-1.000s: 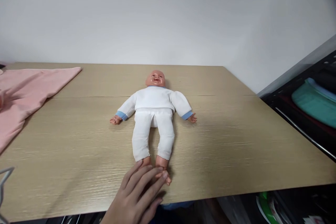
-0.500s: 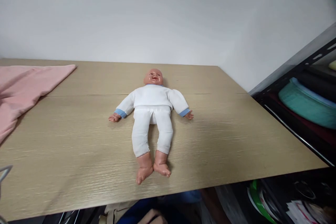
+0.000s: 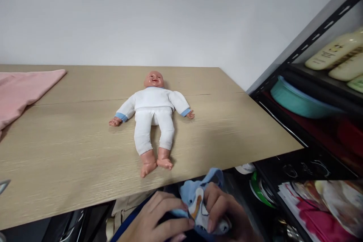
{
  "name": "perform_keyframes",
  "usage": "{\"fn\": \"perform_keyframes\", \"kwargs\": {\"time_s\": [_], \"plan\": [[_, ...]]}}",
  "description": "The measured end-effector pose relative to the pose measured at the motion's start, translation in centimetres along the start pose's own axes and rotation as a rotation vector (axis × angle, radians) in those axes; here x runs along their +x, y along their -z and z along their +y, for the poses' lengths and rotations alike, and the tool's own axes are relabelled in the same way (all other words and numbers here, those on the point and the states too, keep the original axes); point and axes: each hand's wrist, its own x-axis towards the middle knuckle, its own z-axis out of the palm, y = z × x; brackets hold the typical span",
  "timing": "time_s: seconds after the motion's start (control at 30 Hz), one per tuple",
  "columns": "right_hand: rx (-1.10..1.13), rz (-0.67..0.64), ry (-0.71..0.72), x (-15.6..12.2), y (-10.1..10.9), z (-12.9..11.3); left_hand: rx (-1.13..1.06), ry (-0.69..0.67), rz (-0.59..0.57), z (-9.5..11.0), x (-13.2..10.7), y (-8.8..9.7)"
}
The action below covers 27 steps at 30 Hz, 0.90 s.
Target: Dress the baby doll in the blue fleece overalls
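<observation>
Below the table's front edge, a small light-blue cloth piece (image 3: 187,192) with a white printed patch is bunched up. It looks like a baby garment or bib, but its kind cannot be made out. My left hand (image 3: 159,215) pinches its left side, fingers bent. My right hand (image 3: 225,210) has its fingers curled round the right side, a loop of blue cloth standing up behind them. A baby doll (image 3: 154,99) in white top and trousers with blue cuffs lies face up on the wooden table (image 3: 70,143), arms spread, feet toward me and apart from my hands.
A pink cloth (image 3: 25,92) lies at the table's left. Black shelving (image 3: 309,47) on the right holds a teal basin (image 3: 303,100) and cream-coloured bottles (image 3: 334,51). Lower right are a green-rimmed round object (image 3: 259,193) and a pink item (image 3: 326,215).
My hands have come up into view with the light-blue cloth in them. The view has turned right, showing more of the shelving. The doll lies as before.
</observation>
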Motion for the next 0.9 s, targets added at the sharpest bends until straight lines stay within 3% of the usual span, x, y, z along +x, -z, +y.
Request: {"fn": "perform_keyframes", "kwargs": {"time_s": [0.1, 0.2, 0.3, 0.43, 0.7, 0.8, 0.9], "plan": [[0.126, 0.027, 0.154, 2.7, -0.6, -2.0, -0.021, 0.058, 0.102, 0.7, 0.7, 1.0], [0.241, -0.032, 0.262, 5.4, -0.6, -3.4, -0.049, 0.13, 0.158, 1.3, 2.2, 2.9], [0.225, -0.146, 0.321, 7.8, -0.3, -4.6, -0.176, 0.174, 0.088, 1.8, 4.5, 5.1], [0.154, -0.173, 0.267, 9.8, -0.1, -5.5, -0.366, 0.224, -0.019, 1.5, 6.7, 7.0], [0.053, -0.091, 0.108, 10.1, 0.9, -5.3, -0.488, 0.433, 0.27, -0.6, 5.9, 7.4], [-0.065, -0.188, 0.083, 10.9, 2.2, -4.7, -0.499, 0.446, 0.352, -0.4, 6.2, 7.9], [-0.107, -0.387, 0.023, 11.8, 3.0, -3.8, -0.438, 0.38, 0.356, 0.0, 6.6, 8.6]]}}
